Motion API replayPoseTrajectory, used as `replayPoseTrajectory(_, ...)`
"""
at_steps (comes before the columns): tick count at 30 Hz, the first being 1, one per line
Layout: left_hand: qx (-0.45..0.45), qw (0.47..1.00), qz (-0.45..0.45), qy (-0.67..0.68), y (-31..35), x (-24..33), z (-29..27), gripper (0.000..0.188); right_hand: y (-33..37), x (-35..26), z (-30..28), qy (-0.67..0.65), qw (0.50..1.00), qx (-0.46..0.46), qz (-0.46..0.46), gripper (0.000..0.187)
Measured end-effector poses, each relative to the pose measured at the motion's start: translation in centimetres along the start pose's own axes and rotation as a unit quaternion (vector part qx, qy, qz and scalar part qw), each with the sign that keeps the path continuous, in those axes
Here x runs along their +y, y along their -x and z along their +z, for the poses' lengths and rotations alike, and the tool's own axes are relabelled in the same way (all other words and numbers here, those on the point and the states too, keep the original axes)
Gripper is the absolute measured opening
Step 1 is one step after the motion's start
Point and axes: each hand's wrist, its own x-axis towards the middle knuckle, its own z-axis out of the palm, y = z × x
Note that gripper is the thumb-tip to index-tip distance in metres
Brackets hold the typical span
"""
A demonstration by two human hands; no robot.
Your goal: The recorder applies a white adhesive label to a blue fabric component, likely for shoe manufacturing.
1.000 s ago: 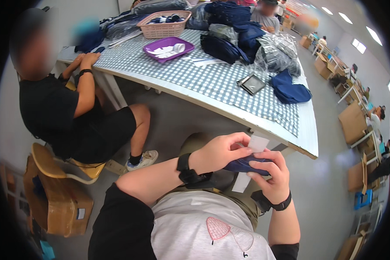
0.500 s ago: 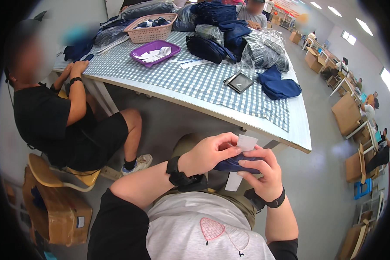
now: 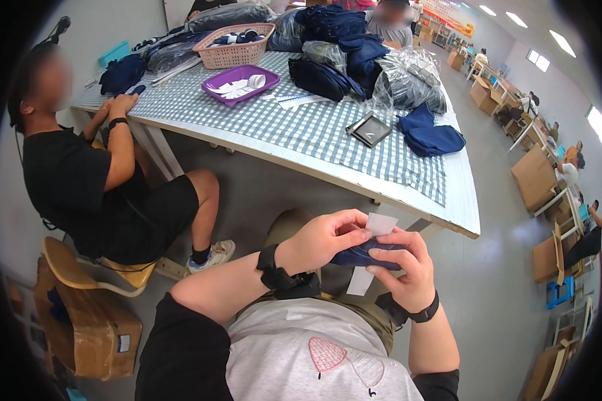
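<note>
Above my lap, a small folded bundle of dark navy cloth (image 3: 362, 254) sits between my two hands. A white paper strip (image 3: 381, 224) sticks up above the bundle, and a white end shows below it. My left hand (image 3: 331, 238) is closed, its thumb and fingertips pinching the strip at the bundle's top edge. From the other side my right hand (image 3: 408, 264) grips the bundle, fingers curled over its front and thumb beneath. Whether the strip passes around or behind the cloth is hidden.
A table with a checked cloth (image 3: 247, 134) stands ahead. On it are a purple tray (image 3: 272, 79) of white strips, a pink basket (image 3: 227, 57), navy garments (image 3: 431, 134), plastic-wrapped bundles (image 3: 411, 77) and a black square case (image 3: 369, 129). A co-worker (image 3: 73, 167) sits at left.
My hands, the cloth and the strip stay almost in place. The co-worker at left has shifted the head slightly; the hands there rest on the table edge as before.
</note>
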Motion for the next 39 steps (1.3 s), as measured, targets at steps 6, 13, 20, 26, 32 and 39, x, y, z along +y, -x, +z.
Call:
replayPoseTrajectory(6, 0.012, 1.0, -0.01, -0.017, 0.1, -0.3, -0.3, 0.025, 0.7, 0.1, 0.3, -0.034, 0.998, -0.003, 0.055, 0.032)
replayPoseTrajectory(13, 0.004, 0.999, 0.028, -0.015, -0.1, -0.8, -0.1, 0.022, 0.2, 0.4, 0.1, -0.017, 1.0, 0.007, 0.009, 0.033)
replayPoseTrajectory(20, 0.015, 0.998, 0.06, -0.029, 0.2, -0.7, 0.2, 0.018, 0.3, 0.4, -0.1, -0.042, 0.999, -0.001, 0.028, 0.031)
replayPoseTrajectory(26, 0.025, 0.993, 0.089, -0.076, 1.0, -0.3, -0.1, 0.017, 0.1, -0.2, 0.4, -0.056, 0.998, 0.003, 0.019, 0.029)
replayPoseTrajectory(32, 0.012, 0.977, 0.164, -0.139, 0.6, 0.1, 0.0, 0.012, 0.2, -0.6, -0.3, -0.034, 0.999, -0.008, 0.02, 0.028)
replayPoseTrajectory(39, 0.013, 0.986, 0.157, -0.061, -0.3, -0.7, -0.4, 0.018, 0.1, 0.8, -0.1, -0.079, 0.996, 0.02, -0.034, 0.026)
